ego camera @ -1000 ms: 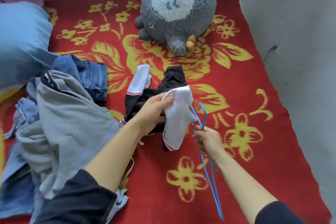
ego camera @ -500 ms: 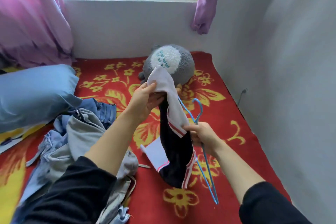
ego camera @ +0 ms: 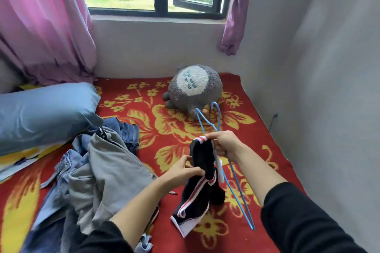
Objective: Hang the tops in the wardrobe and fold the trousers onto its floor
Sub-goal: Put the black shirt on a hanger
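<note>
A small black top (ego camera: 202, 191) with white and red striped trim hangs above the red bed cover, held between both hands. My right hand (ego camera: 225, 144) pinches its striped upper edge together with a blue wire hanger (ego camera: 236, 187), whose hook points up toward the plush toy. My left hand (ego camera: 185, 169) grips the black cloth lower down on the left. The garment's white hem dangles near the cover. A heap of grey and denim clothes (ego camera: 98, 174) lies at the left.
A grey plush toy (ego camera: 193, 88) sits at the back of the red flowered bed cover (ego camera: 273, 162). A blue pillow (ego camera: 43, 113) lies at the left, pink curtains (ego camera: 43, 26) and a window behind. A grey wall (ego camera: 329, 109) closes the right side. No wardrobe in view.
The view tilted up toward the window. My left hand dropped from the top's upper end to its middle, while my right hand took the striped upper edge along with the hanger.
</note>
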